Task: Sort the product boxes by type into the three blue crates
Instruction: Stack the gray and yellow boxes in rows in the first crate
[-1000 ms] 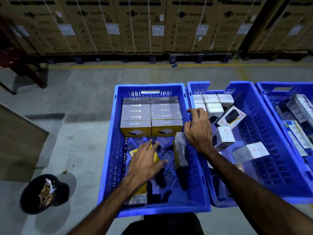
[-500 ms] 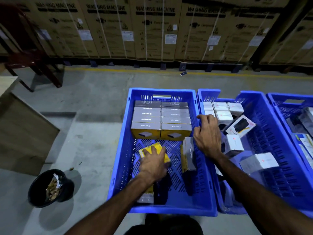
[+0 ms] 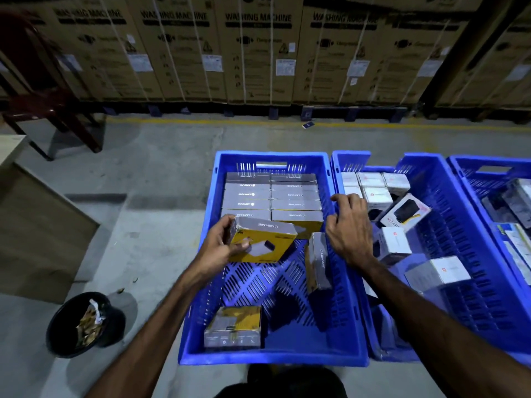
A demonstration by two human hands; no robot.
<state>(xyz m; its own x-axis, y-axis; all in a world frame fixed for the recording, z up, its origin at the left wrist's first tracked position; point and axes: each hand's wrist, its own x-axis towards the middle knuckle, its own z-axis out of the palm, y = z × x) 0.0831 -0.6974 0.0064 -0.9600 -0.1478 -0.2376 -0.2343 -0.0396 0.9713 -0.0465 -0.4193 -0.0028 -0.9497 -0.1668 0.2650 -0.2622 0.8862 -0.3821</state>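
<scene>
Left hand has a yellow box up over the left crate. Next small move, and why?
Probably set the yellow box down in front of the neat rows at the far end of the left crate. The left hand grips it just above them, and bare floor lies right there.

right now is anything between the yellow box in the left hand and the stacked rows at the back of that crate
Nothing visible. The left hand holds the yellow box just in front of the stacked rows. The upright box stands off to its right, beside the right hand, not in the path.
</scene>
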